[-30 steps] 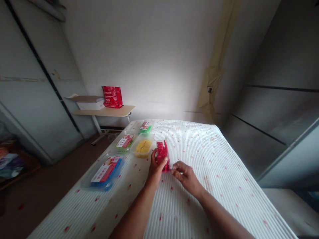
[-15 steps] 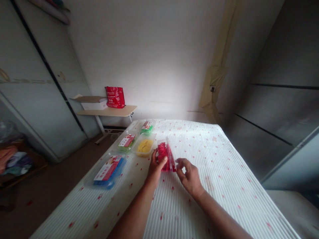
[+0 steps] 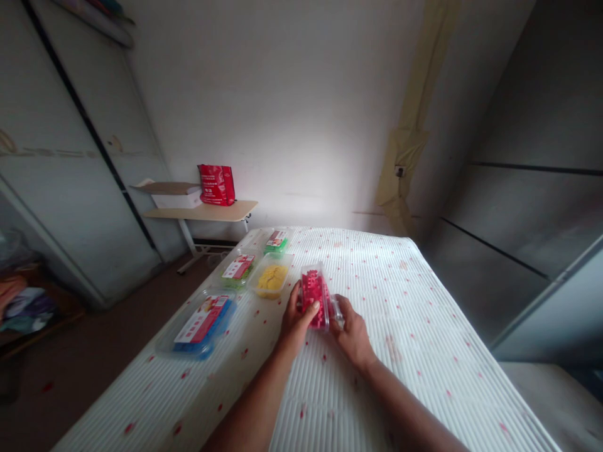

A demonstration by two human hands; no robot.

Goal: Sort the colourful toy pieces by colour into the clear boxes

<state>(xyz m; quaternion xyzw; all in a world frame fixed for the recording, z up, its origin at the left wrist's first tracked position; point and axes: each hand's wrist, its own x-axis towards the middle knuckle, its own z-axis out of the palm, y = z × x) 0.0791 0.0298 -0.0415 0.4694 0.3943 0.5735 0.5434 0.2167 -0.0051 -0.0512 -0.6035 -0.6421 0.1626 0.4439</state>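
Between my hands is a clear plastic container (image 3: 315,287) filled with small red pieces, tilted above the bed-like padded surface. My left hand (image 3: 300,312) grips its left side, thumb across the near front. At its right side, my right hand (image 3: 349,328) is closed on a clear plastic edge; whether this is lid or wall I cannot tell, and some fingertips are hidden. To the left stands a container of yellow pieces (image 3: 272,280), apparently without a lid. Beyond my left arm lies a labelled container of blue pieces (image 3: 202,326).
Two more labelled containers, one with light green pieces (image 3: 238,269) and one with bright green pieces (image 3: 276,241), stand farther back. A white striped cover (image 3: 377,282) lies under everything. Behind, a small table (image 3: 202,211) bears a red bag (image 3: 217,185) and a box (image 3: 176,196).
The container of red pieces has turned so that more of its face shows toward me. My right hand has moved slightly and closed in on its right side.
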